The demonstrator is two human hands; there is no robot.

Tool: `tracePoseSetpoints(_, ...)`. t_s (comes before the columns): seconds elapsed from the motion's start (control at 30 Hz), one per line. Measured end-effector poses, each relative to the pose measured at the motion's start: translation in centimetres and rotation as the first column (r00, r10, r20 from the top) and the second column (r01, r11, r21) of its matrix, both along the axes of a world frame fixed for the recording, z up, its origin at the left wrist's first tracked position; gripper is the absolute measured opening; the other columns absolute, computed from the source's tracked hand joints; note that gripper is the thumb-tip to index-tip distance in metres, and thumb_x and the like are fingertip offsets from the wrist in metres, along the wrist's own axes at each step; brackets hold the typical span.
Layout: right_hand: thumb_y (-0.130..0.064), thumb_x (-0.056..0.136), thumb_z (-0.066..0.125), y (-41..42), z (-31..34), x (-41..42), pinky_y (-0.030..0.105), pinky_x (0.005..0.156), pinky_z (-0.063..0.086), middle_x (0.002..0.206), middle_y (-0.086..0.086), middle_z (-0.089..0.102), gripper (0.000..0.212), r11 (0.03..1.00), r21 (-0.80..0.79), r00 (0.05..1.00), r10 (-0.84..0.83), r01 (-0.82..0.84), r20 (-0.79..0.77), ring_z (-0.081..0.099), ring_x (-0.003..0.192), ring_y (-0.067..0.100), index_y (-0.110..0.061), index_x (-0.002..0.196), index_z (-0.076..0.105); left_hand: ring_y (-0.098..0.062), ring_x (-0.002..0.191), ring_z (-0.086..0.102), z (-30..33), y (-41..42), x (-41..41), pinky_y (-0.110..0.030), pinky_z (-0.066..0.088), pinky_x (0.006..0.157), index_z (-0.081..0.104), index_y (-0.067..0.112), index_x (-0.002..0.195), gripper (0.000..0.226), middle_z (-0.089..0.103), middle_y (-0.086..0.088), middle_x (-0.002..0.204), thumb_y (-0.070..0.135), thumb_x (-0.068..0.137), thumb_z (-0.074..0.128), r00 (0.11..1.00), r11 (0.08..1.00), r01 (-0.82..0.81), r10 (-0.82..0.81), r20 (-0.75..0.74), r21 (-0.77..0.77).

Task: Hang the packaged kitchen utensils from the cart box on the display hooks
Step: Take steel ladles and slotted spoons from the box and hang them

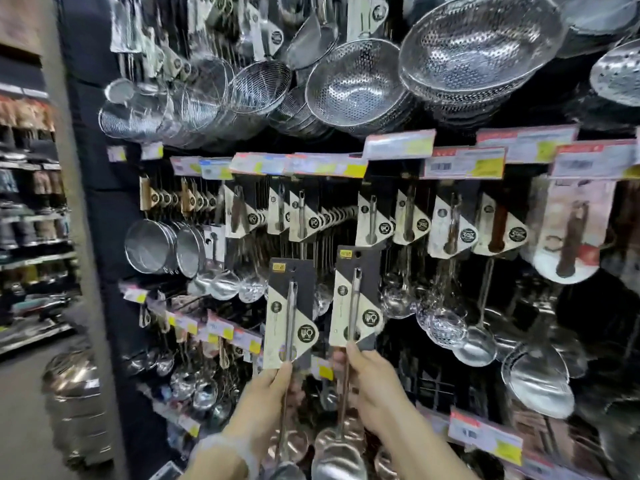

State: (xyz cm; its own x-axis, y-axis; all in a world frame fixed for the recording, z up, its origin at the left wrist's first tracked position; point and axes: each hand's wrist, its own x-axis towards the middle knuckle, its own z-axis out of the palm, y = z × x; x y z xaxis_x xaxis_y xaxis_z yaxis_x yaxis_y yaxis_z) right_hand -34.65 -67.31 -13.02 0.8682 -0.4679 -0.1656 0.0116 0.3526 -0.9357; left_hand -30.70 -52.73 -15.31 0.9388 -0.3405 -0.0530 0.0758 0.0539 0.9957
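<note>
My left hand point(266, 393) grips the handle of a steel ladle with a black-and-cream card point(289, 313) on it, held upright in front of the display. My right hand point(374, 386) holds a second carded ladle point(355, 299) the same way, slightly higher and to the right. Its bowl point(337, 455) hangs below my hands. Both cards sit just under a row of hooks point(332, 216) loaded with similar carded utensils. The cart box is out of view.
Steel colanders point(356, 84) and mesh strainers point(194, 105) hang overhead. Ladles and skimmers point(446, 323) dangle at right. Price tags point(325, 166) line the hook rails. A stack of steel bowls point(74, 400) stands on the aisle floor at left.
</note>
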Motion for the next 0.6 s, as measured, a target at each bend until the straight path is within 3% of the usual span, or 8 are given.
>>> tracePoseSetpoints(0.1, -0.024, 0.094, 0.053, -0.6, 2.1, 5.1, 0.036, 0.073, 0.044, 0.072, 0.004, 0.064, 0.025, 0.998, -0.048, 0.999, -0.03, 0.031, 0.016, 0.059, 0.07, 0.017, -0.011, 0.074, 0.06, -0.017, 0.055, 0.058, 2.1, -0.7, 5.3, -0.024, 0.045, 0.054, 0.059, 0.001, 0.084, 0.035, 0.058, -0.011, 0.068, 0.031, 0.095, 0.044, 1.0, 1.0, -0.011, 0.011, 0.002, -0.011)
tracePoseSetpoints(0.27, -0.027, 0.093, 0.055, -1.1, 6.0, 10.7, 0.037, 0.087, 0.046, 0.079, -0.001, 0.07, 0.022, 0.972, -0.22, 0.992, -0.064, 0.087, 0.107, 0.064, 0.082, 0.016, -0.017, 0.075, 0.062, -0.019, 0.062, 0.056, 3.3, -1.9, 11.7, -0.031, 0.04, 0.063, 0.057, 0.009, 0.073, 0.028, 0.058, -0.005, 0.064, 0.028, 0.093, 0.051, 0.999, 0.993, -0.024, 0.02, -0.033, -0.112)
tracePoseSetpoints(0.47, -0.025, 0.093, 0.054, -1.1, 8.5, 14.6, 0.03, 0.067, 0.049, 0.059, -0.008, 0.069, 0.019, 0.987, -0.099, 0.978, -0.105, 0.124, 0.18, 0.064, 0.066, 0.009, -0.015, 0.078, 0.057, -0.016, 0.066, 0.06, 3.5, -2.7, 17.0, -0.025, 0.045, 0.059, 0.062, 0.011, 0.076, 0.029, 0.063, -0.004, 0.069, 0.032, 0.093, 0.05, 0.997, 0.993, 0.08, -0.08, -0.004, -0.087)
tracePoseSetpoints(0.6, -0.027, 0.094, 0.052, -1.2, 8.3, 16.5, 0.03, 0.067, 0.049, 0.072, -0.004, 0.065, 0.019, 0.971, -0.106, 0.966, -0.196, 0.216, 0.17, 0.061, 0.067, 0.009, -0.015, 0.081, 0.055, -0.016, 0.068, 0.063, 3.3, -2.9, 20.0, -0.032, 0.047, 0.072, 0.064, 0.015, 0.072, 0.033, 0.067, -0.001, 0.067, 0.039, 0.091, 0.051, 0.981, 0.979, 0.195, -0.195, 0.003, -0.061)
